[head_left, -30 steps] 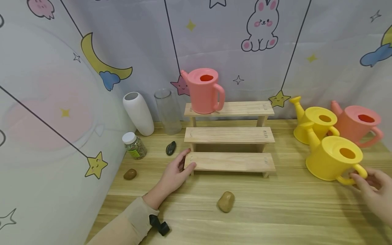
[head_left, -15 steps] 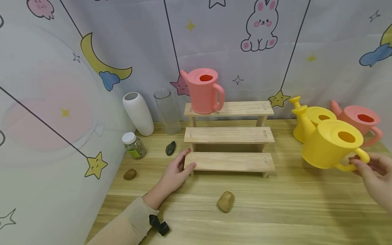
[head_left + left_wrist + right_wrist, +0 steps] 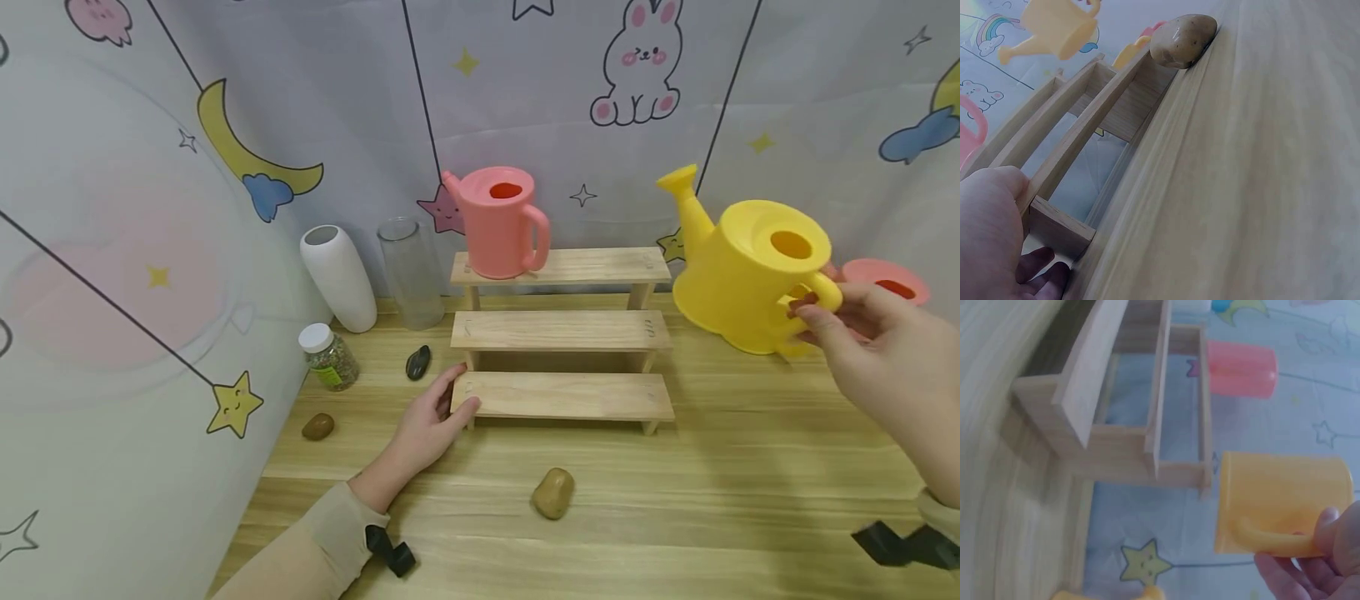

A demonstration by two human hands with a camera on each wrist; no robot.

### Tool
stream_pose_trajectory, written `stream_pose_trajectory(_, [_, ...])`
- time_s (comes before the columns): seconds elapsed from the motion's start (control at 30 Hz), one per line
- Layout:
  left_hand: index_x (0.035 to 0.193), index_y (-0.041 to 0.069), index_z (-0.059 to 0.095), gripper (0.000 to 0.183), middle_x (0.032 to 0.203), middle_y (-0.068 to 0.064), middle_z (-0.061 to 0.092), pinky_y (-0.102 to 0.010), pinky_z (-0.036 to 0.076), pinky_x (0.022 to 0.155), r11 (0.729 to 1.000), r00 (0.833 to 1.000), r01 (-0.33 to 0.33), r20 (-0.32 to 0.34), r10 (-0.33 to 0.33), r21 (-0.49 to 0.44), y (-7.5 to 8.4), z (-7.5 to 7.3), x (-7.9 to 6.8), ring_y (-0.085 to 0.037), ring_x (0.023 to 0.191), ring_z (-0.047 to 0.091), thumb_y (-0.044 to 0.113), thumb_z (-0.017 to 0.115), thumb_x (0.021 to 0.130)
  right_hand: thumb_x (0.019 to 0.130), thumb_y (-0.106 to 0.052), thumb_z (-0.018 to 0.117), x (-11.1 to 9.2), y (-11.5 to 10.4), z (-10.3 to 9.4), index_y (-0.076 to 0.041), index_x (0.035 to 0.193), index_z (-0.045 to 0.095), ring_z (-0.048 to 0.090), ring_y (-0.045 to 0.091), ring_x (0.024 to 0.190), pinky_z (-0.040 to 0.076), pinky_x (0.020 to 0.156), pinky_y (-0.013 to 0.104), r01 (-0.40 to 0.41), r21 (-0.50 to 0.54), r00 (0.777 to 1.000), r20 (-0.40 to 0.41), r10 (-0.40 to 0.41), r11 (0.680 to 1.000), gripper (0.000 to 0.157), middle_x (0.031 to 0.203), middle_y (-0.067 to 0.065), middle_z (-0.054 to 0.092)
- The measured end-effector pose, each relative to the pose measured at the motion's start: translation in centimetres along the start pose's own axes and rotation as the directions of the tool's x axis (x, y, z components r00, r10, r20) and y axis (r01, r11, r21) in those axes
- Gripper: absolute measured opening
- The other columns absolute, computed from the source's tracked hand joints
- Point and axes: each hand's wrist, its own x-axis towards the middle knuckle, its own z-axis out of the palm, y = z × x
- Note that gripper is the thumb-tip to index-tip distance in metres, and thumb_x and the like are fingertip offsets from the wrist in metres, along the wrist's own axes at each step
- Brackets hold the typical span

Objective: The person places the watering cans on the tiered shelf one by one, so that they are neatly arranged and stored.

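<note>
My right hand pinches the handle of a yellow watering can, lifted off the table to the right of a three-step wooden stand. In the right wrist view, the can hangs beside the stand, with fingers and thumb around its handle. My left hand grips the left end of the stand's lowest step; in the left wrist view the thumb lies over the board and the fingers are curled lower down. A pink watering can stands at the left of the top step.
Behind the lifted can, another pink watering can is partly hidden, and a second yellow one mostly so. A brown stone lies in front of the stand. To its left are a white vase, glass vase, jar and smaller stones.
My right hand has raised the yellow watering can off the table and carried it up, back and leftward, in front of the other yellow one. The left hand has stayed on the stand.
</note>
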Motion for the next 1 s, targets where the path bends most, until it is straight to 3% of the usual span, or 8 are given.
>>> stream_pose_trajectory(0.1, [0.156,0.031,0.04,0.063,0.163,-0.005,0.04,-0.044,0.044,0.117,1.0,1.0,0.005,-0.002,-0.005,0.0,0.0,0.0,0.0,-0.023,0.149,0.041,0.05,0.062,0.1,0.102,-0.032,0.063,1.2,-1.4,0.7,0.002,0.126,0.066,0.043,-0.038,0.09,0.034,0.071,-0.011,0.013,-0.028,1.0,0.029,-0.012,1.0,0.042,0.131,0.024,0.068])
stream_pose_trajectory(0.2, [0.156,0.031,0.04,0.063,0.163,-0.005,0.04,-0.043,0.044,0.117,1.0,1.0,0.005,-0.002,-0.005,-0.018,0.0,0.1,0.1,-0.022,0.149,0.042,0.05,0.063,0.1,0.101,-0.034,0.065,2.3,-2.5,1.6,0.0,0.125,0.067,0.045,-0.038,0.089,0.034,0.07,-0.011,0.043,-0.008,0.998,0.041,-0.043,0.999,0.042,0.123,0.028,0.07])
stream_pose_trajectory(0.33, [0.155,0.031,0.041,0.063,0.161,-0.005,0.042,-0.043,0.044,0.117,0.999,1.0,-0.003,-0.003,0.003,-0.048,-0.1,0.2,0.1,-0.02,0.148,0.043,0.048,0.064,0.099,0.099,-0.036,0.067,3.5,-3.7,2.5,-0.003,0.126,0.068,0.052,-0.033,0.076,0.045,0.063,-0.003,0.062,0.025,0.996,0.063,-0.064,0.998,0.042,0.116,0.022,0.074])
stream_pose_trajectory(0.4, [0.155,0.031,0.041,0.063,0.162,-0.005,0.042,-0.042,0.044,0.117,0.998,1.0,-0.005,-0.002,0.005,-0.055,-0.2,0.2,0.1,-0.02,0.148,0.042,0.048,0.065,0.099,0.098,-0.037,0.068,4.1,-4.3,2.9,-0.004,0.127,0.068,0.052,-0.033,0.074,0.05,0.092,0.006,0.07,0.046,0.995,0.07,-0.073,0.996,0.043,0.115,0.023,0.074])
stream_pose_trajectory(0.57, [0.155,0.03,0.041,0.064,0.162,-0.006,0.042,-0.042,0.043,0.117,0.997,1.0,0.0,-0.003,0.0,-0.071,-0.3,0.2,0.2,-0.02,0.149,0.042,0.048,0.065,0.099,0.099,-0.042,0.065,5.8,-5.9,4.1,-0.004,0.128,0.067,0.063,-0.017,0.077,0.048,0.093,0.006,0.071,0.024,0.992,0.099,-0.073,0.997,0.048,0.117,0.023,0.074])
stream_pose_trajectory(0.63, [0.155,0.029,0.041,0.064,0.161,-0.006,0.043,-0.041,0.043,0.117,0.997,1.0,-0.001,-0.007,0.0,-0.076,-0.3,0.3,0.3,-0.019,0.148,0.043,0.047,0.066,0.099,0.1,-0.044,0.063,6.5,-6.3,4.7,-0.005,0.129,0.067,0.072,0.001,0.086,0.043,0.064,-0.003,0.063,0.007,0.99,0.122,-0.063,0.998,0.049,0.119,0.02,0.074])
stream_pose_trajectory(0.73, [0.155,0.028,0.041,0.064,0.161,-0.006,0.043,-0.042,0.044,0.117,0.998,1.0,-0.004,-0.01,0.004,-0.068,-0.2,0.3,0.3,-0.02,0.148,0.044,0.047,0.066,0.099,0.101,-0.045,0.061,7.2,-6.8,5.5,-0.006,0.131,0.066,0.071,0.029,0.1,0.045,0.064,-0.001,0.037,0.014,0.986,0.164,-0.039,0.999,0.05,0.122,0.019,0.071])
stream_pose_trajectory(1.0, [0.155,0.027,0.041,0.064,0.158,-0.007,0.047,-0.04,0.046,0.115,0.997,1.0,0.004,-0.002,-0.004,-0.08,0.0,0.3,0.2,-0.019,0.145,0.048,0.042,0.067,0.099,0.102,-0.05,0.057,8.5,-8.0,7.0,-0.006,0.132,0.065,0.07,0.031,0.101,0.047,0.064,0.007,0.026,-0.015,0.982,0.187,-0.023,1.0,0.054,0.122,0.017,0.072])
